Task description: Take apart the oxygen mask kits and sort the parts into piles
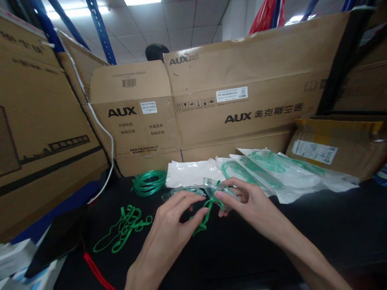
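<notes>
- The right hand [246,198] grips a clear plastic mask [211,186] between thumb and fingers, above the black table [242,253].
- A green strap [201,228] hangs from the mask toward the left hand.
- The left hand [173,219] is beside the mask, its thumb and forefinger curved toward each other at the strap; I cannot tell whether they pinch it.
- Behind the left hand lies a second clear piece [172,194], partly hidden by the fingers.
- A coil of green tubing [149,183] sits farther back, just beside a white packet [190,174].
- A tangle of loose green straps [128,225] lies on the table to the left of the left hand.
- Clear bags [272,165] with green tubing inside lie overlapping behind the right hand, near a taped brown box [335,147].
- Large cardboard sheets [202,117] stand upright along the back.
</notes>
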### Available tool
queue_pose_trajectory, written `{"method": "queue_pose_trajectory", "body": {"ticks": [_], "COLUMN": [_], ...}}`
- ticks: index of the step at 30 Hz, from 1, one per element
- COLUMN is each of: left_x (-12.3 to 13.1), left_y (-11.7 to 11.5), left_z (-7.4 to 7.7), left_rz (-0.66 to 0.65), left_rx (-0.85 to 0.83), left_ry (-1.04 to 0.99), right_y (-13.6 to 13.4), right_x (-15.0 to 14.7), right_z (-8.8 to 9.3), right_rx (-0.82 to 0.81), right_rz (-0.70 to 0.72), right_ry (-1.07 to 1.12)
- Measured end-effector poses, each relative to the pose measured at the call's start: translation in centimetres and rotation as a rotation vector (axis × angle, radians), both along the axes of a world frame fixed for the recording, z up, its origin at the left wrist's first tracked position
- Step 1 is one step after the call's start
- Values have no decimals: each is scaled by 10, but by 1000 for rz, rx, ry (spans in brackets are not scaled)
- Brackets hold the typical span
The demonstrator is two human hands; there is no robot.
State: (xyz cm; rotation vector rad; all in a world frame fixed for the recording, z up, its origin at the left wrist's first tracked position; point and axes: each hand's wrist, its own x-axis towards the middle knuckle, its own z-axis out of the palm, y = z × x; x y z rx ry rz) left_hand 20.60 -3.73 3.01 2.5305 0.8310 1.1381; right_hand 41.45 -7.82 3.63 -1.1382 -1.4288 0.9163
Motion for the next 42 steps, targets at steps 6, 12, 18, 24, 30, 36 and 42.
{"method": "queue_pose_trajectory", "body": {"ticks": [6, 12, 18, 24, 30, 36, 42], "left_x": [6, 2, -7, -13, 14, 17, 14], "left_y": [-5, 0, 15, 20, -1, -4, -5], "left_z": [-1, -1, -3, -1, -2, -4, -4], "left_rz": [-65, -34, 104, 223, 9, -38, -16], "left_rx": [39, 92, 76, -105, -524, -605, -560], "left_ry": [-62, 14, -15, -176, -383, -354, -263], "right_y": [-2, -5, -9, -17, -14, -11, -12], "right_x": [-3, -5, 6, 16, -2, -6, -4], "right_z": [-2, 0, 9, 16, 10, 5, 7], "right_rx": [-25, -18, 8, 49, 55, 58, 78], "right_rz": [46, -3, -65, -104, -6, 65, 38], "right_ry": [11, -50, -130, -154, -71, 24, 34]}}
